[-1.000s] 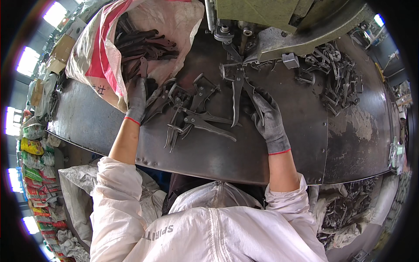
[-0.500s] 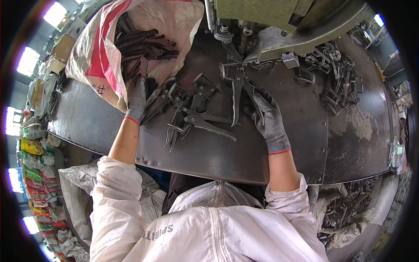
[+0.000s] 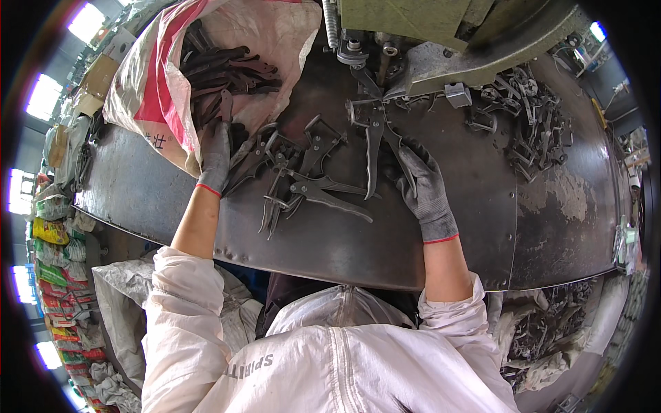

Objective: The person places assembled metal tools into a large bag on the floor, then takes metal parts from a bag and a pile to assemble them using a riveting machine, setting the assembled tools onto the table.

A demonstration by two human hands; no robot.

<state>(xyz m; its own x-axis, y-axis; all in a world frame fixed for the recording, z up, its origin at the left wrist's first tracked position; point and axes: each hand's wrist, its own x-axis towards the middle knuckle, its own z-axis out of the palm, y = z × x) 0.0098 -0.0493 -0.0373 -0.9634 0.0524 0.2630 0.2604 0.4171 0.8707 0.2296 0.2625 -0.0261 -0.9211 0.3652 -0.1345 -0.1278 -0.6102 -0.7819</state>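
My left hand [image 3: 216,162], in a grey glove, is at the near lip of a white-and-red woven sack [image 3: 148,103]. Its fingers are closed on a flat reddish-brown metal lever [image 3: 225,107], partly hidden by the hand. More dark levers [image 3: 241,72] fill the sack's mouth. My gloved right hand [image 3: 423,182] is closed round one handle of a plier-like metal tool [image 3: 373,141], whose upper end sits under the machine. Between my hands lies a heap of similar plier-like tools [image 3: 310,180], with long curved handles and small round discs.
A green machine [image 3: 406,24] with a heavy curved base overhangs the far side of the metal table [image 3: 323,251]. A small metal block [image 3: 458,95] stands by its base. Several metal parts [image 3: 544,124] are piled at right. A lined container of parts [image 3: 551,323] sits below the table's right edge.
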